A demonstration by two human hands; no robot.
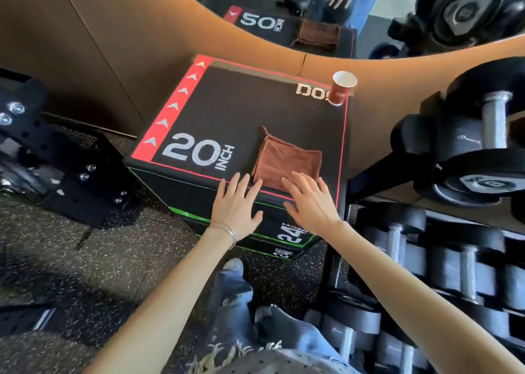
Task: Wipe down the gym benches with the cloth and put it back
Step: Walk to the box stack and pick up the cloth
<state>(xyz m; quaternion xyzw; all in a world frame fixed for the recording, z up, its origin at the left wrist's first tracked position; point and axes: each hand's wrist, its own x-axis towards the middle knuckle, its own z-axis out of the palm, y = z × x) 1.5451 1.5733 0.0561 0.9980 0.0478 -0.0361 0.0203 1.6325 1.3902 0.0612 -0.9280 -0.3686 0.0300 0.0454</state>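
Head view: cloth [287,160], brown, folded square, lies flat on top of the black plyo box [241,104] marked "20 INCH", lower right of the box top, close to the near edge. Both hands reach in from the bottom of the frame, palms down. Left hand [237,203]: grip apart, fingers spread and straight, over the box's near edge just left of the cloth, holding nothing. Right hand [311,202]: grip apart too, fingers [301,182] fanned over the cloth's near edge. Can't tell whether they press it or hover. My read: flat spread hands suit smoothing or pinning a folded cloth, not lifting it; a pickup needs the fingers to curl under an edge. The neat fold and the spot on the box suggest this is where the cloth lives, but whether this is fetch or put-back I can't tell. Red paper cup [342,88] stands at the box's far right corner, well apart from the cloth, so low knock risk. Dumbbell rack [412,260] fills the right side; black bolted frame [56,160] at left, possibly a bench part, can't confirm. Mirror [375,33] along the top repeats the box, cloth and hands.
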